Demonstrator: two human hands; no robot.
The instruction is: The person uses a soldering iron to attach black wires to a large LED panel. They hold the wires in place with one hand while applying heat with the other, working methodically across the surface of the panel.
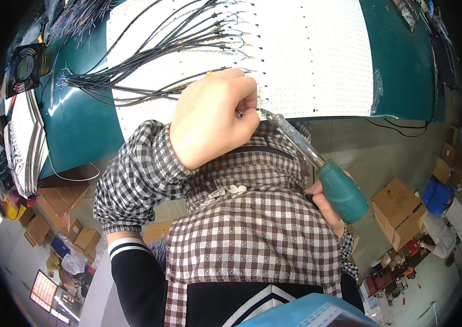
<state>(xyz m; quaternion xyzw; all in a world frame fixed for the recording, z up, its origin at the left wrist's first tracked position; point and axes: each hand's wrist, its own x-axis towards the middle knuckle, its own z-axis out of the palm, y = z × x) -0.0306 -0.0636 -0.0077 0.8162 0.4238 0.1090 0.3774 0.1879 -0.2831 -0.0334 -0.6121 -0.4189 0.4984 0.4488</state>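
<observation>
My left hand [214, 117] is closed in a pinch at the near edge of a white LED board [323, 60]. A dark bit of black cable shows between its thumb and fingers; most of it is hidden by the hand. My right hand [326, 203], partly behind the handle, grips a soldering iron [342, 191] with a green handle. The iron slants up to the left, its tip at the board's edge just right of my left fingertips. A bundle of black cables [133, 68] fans across the board, several with thin wire ends at a row of small dark connection points.
The board lies on a green tabletop [81, 122]. On the left are a black fan [25, 68], a stack of white sheets [26, 139] and a bunch of loose wires [81, 19]. A thin black cord [405, 128] hangs at the right table edge. Cardboard boxes [397, 210] stand on the floor.
</observation>
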